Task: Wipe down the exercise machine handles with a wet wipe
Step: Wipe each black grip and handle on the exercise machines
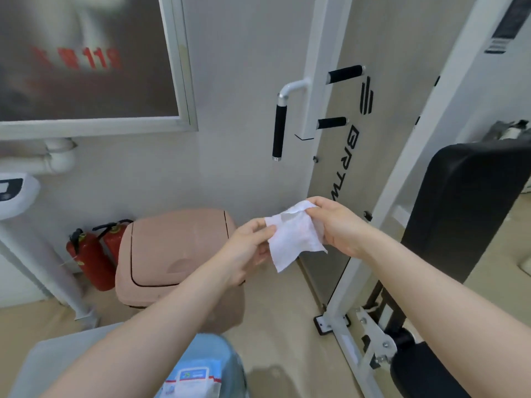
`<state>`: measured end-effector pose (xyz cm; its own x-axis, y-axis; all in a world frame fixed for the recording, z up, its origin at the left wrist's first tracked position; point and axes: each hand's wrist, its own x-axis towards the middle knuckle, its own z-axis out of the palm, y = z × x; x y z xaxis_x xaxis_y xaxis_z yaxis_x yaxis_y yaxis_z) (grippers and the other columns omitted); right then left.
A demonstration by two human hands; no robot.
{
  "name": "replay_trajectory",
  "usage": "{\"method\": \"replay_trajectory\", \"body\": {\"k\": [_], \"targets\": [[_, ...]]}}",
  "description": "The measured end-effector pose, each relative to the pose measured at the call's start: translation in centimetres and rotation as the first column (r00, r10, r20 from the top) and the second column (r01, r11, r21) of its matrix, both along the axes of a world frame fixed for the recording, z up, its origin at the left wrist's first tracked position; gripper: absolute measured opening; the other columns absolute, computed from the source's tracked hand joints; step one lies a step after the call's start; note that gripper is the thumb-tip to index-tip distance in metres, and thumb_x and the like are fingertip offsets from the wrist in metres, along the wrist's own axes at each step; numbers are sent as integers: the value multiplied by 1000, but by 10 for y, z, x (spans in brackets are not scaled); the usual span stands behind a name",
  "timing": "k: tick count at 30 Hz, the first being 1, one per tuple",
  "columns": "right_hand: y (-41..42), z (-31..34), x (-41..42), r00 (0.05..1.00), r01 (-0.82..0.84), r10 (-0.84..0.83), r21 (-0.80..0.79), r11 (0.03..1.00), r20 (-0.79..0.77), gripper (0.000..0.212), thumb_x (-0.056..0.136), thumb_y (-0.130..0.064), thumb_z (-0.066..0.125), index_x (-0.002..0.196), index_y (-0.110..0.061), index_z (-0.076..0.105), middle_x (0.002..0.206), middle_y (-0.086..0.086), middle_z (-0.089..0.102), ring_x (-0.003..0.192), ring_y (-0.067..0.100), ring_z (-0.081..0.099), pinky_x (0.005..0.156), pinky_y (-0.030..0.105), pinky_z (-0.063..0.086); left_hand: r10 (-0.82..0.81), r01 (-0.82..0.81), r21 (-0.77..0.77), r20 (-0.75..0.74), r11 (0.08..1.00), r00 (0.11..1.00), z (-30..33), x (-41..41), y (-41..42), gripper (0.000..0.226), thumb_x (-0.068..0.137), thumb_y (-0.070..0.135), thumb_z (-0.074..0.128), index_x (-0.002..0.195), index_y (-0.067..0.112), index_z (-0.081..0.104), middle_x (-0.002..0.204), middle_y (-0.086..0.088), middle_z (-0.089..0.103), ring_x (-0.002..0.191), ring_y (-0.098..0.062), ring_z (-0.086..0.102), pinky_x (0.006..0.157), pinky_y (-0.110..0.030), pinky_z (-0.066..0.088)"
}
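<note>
A white wet wipe (293, 238) is spread between both hands in mid-air at the centre of the view. My left hand (248, 249) pinches its left edge. My right hand (336, 222) pinches its upper right corner. Above them the white exercise machine frame (314, 81) carries black foam handles: a long vertical handle (279, 130) on a curved white arm, an upper short handle (344, 73) and a lower short handle (332, 122). Neither hand touches a handle.
A pink lidded bin (175, 254) stands below left of the hands, two red fire extinguishers (92, 257) beside it. The machine's black padded backrest (465, 211) is at right. A wet-wipe pack (192, 380) lies on a blue water bottle at the bottom.
</note>
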<state>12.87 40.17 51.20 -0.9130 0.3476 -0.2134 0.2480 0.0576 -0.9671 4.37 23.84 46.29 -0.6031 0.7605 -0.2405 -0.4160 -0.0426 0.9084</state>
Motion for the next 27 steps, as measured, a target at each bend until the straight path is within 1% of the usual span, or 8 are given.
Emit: {"method": "replay_trajectory", "body": {"k": [2, 7, 10, 14, 17, 19, 23, 27], "targets": [[16, 5, -13, 998, -13, 11, -34, 999, -64, 20, 95, -11, 43, 109, -16, 56, 94, 5, 64, 81, 20, 60, 70, 35, 47, 46, -43, 51, -58, 998, 997, 10, -27, 11, 11, 94, 10, 49, 99, 16, 57, 92, -5, 69, 76, -17, 66, 69, -29, 54], [55, 7, -40, 970, -191, 141, -266, 945, -196, 25, 76, -1, 51, 75, -16, 71, 79, 2, 67, 73, 17, 61, 68, 26, 50, -16, 38, 99, -213, 994, 977, 29, -82, 40, 36, 90, -8, 42, 75, 12, 68, 79, -3, 70, 72, -15, 65, 66, -22, 53], [81, 7, -58, 968, -247, 243, -75, 966, -62, 27, 70, -11, 45, 63, -9, 72, 74, 3, 66, 75, 17, 60, 77, 26, 48, -124, 91, -95, -459, 991, 880, 30, -104, 60, 49, 84, -15, 35, 61, 13, 68, 75, 1, 65, 70, -13, 57, 63, -17, 47], [120, -10, -118, 994, 48, -67, 206, 977, 88, 35, 81, -43, 65, 61, -16, 56, 75, 1, 57, 77, 21, 50, 78, 33, 42, -226, -39, -343, -696, 939, 682, 23, -138, 101, 45, 81, -11, 36, 78, 15, 72, 96, -5, 64, 80, -17, 57, 82, -32, 48], [142, -19, -164, 979, 189, -192, 46, 981, 64, 20, 79, -22, 72, 92, -19, 58, 99, 5, 61, 92, 24, 59, 82, 35, 49, -97, -189, -306, -719, 933, 688, 27, -158, 136, 40, 83, -7, 38, 88, 16, 70, 101, 1, 62, 88, -17, 55, 84, -27, 44], [157, -17, -187, 971, 206, -192, -92, 974, 140, 35, 83, -10, 68, 115, -11, 55, 114, 10, 59, 102, 24, 59, 90, 38, 50, -35, -254, -292, -717, 922, 696, 32, -173, 156, 39, 85, -4, 39, 99, 18, 67, 104, 1, 59, 85, -11, 53, 74, -14, 41], [188, -6, -226, 926, 376, -373, -54, 925, 56, 6, 86, -8, 61, 90, -5, 58, 98, 15, 60, 87, 25, 54, 76, 34, 47, 48, -338, -268, -717, 902, 695, 43, -211, 186, 37, 91, 8, 41, 120, 25, 56, 114, -1, 54, 97, -8, 50, 68, -13, 40], [198, 7, -266, 895, 441, -433, 68, 895, -106, 12, 92, -15, 43, 99, -7, 49, 83, 6, 50, 67, 17, 47, 64, 31, 46, 130, -397, -196, -741, 897, 659, 61, -246, 216, 33, 96, 17, 43, 128, 20, 49, 124, 5, 53, 101, -8, 50, 80, -19, 37]]}}
